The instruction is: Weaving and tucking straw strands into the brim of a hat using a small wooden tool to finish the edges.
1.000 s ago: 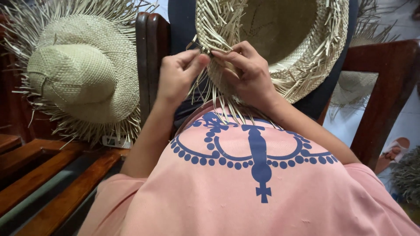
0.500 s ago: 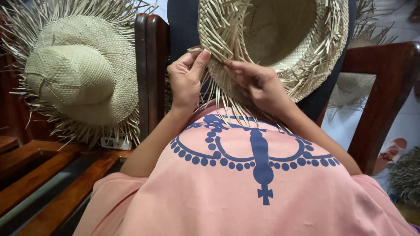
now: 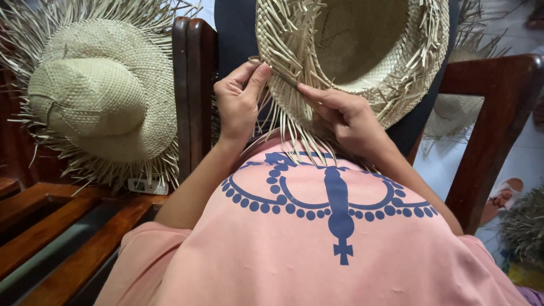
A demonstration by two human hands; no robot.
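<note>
The unfinished straw hat (image 3: 362,51) is held up in front of the person's chest, above the pink shirt (image 3: 340,249). Its hollow inside faces the camera and the crown points away. The brim edge is not yet closed, and many loose straw strips (image 3: 286,133) hang down from it toward the shirt.

The left hand (image 3: 238,102) stands upright with the wrist below and the fingers up. Its grip is closed: thumb and forefinger pinch one thin straw strip at the left edge of the brim. The strip lies almost level, running from this hand toward the right.

The right hand (image 3: 348,116) comes from the lower right, its back toward the camera. The forefinger is stretched out along the brim and points to the left hand; the other fingers curl under the brim and hold it, so this grip is also closed on the hat.

A finished straw hat (image 3: 102,96) with a frayed rim leans at the left, crown toward the camera, above a wooden bench (image 3: 68,226). A dark wooden chair (image 3: 192,96) stands behind the hands.
</note>
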